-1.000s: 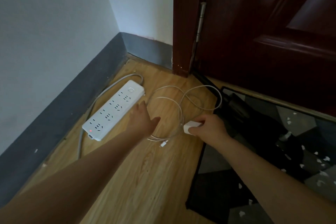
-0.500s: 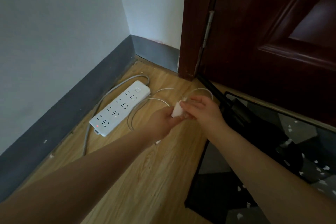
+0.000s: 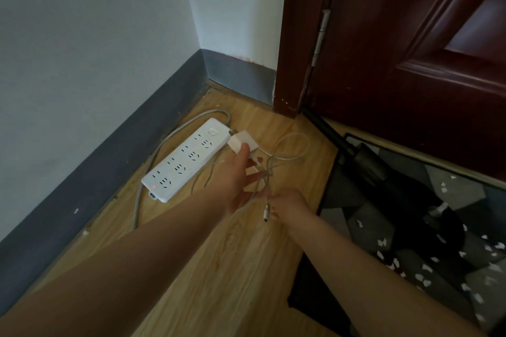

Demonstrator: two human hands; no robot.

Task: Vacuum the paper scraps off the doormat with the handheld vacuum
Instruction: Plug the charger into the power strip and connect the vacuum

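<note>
The left hand (image 3: 238, 172) pinches a white charger plug (image 3: 243, 142) just beside the power strip (image 3: 189, 157), the right hand (image 3: 287, 204) grips its cable (image 3: 269, 172), while paper scraps (image 3: 421, 272) still litter the doormat (image 3: 342, 216) to the right, vacuuming evidently not yet begun.

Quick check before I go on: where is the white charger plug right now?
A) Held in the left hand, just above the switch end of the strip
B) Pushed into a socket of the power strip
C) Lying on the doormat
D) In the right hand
A: the left hand holds the white charger plug clear of the power strip, its prongs bare, while the right hand holds the cable.
</note>
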